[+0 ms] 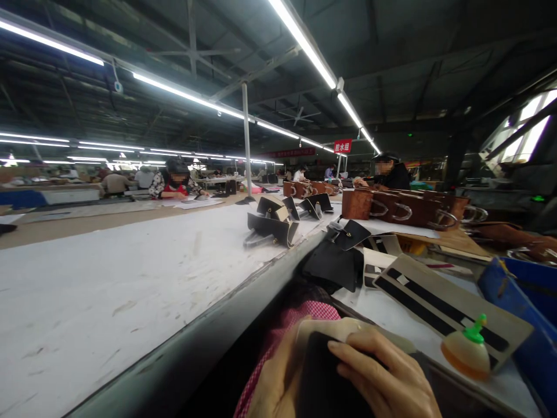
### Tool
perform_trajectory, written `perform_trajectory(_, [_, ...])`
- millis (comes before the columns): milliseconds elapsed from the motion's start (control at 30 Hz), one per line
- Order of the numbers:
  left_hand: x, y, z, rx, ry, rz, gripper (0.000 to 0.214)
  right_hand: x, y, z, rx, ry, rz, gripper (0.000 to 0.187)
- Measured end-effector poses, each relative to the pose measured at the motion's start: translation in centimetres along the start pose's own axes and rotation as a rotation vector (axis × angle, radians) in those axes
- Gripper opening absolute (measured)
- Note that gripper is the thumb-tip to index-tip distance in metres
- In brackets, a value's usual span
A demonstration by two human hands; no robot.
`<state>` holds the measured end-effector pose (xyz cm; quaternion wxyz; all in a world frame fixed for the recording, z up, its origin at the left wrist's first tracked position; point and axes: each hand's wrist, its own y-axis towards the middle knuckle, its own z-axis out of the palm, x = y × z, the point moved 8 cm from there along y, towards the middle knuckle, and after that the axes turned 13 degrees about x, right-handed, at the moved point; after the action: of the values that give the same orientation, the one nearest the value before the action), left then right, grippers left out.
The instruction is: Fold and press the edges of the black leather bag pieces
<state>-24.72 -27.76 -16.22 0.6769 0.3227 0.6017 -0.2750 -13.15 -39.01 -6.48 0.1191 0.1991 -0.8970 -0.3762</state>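
Low in the head view, a black panel (319,371) with a pale, cream-coloured edge lies between my two hands, over my lap. It looks like leather. My left hand (276,374) grips its left side, with the fingertips mostly out of sight. Bent over the panel from the right, my right hand (387,366) presses its fingers on the black face and holds the upper right part. Right of that hand, a squeeze bottle (465,351) with a green nozzle and amber liquid rests on a beige panel (444,296) with black strips.
A long white-covered table (143,284) stretches to my left, with black folded pieces (272,223) along its edge. Brown handbags (400,206) stand ahead on the right, near a seated person (394,174). A blue bin (517,296) is at far right. Another person (174,183) works across the table.
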Motion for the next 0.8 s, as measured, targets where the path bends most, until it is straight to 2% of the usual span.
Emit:
perform_trajectory(133, [-2.2,-0.6,0.9,0.024,-0.056,0.159,0.036,0.6,0.5,-0.3,-0.018,-0.044,-0.03,0.04])
perform_trajectory(300, [-2.6,-0.1,2.0,0.177,0.012,0.192,0.047,1.1,0.6,-0.8,-0.075,-0.064,-0.08,0.036])
perform_trajectory(433, [-3.0,-0.1,1.8,0.172,0.087,0.213,0.048,1.2,0.7,-0.5,-0.03,-0.071,-0.118,0.038])
perform_trajectory(600, [-2.9,-0.2,1.2,0.128,0.095,0.227,0.047,0.4,0.1,0.4,0.053,-0.089,-0.11,0.049])
perform_trajectory(700, [-2.5,-0.2,1.4,0.136,0.092,0.225,0.046,0.2,-0.3,0.6,0.093,-0.084,-0.092,0.054])
perform_trajectory(800, [-3.0,-0.3,1.9,0.152,0.059,0.258,0.045,0.3,-0.2,0.5,0.103,-0.089,-0.074,0.056])
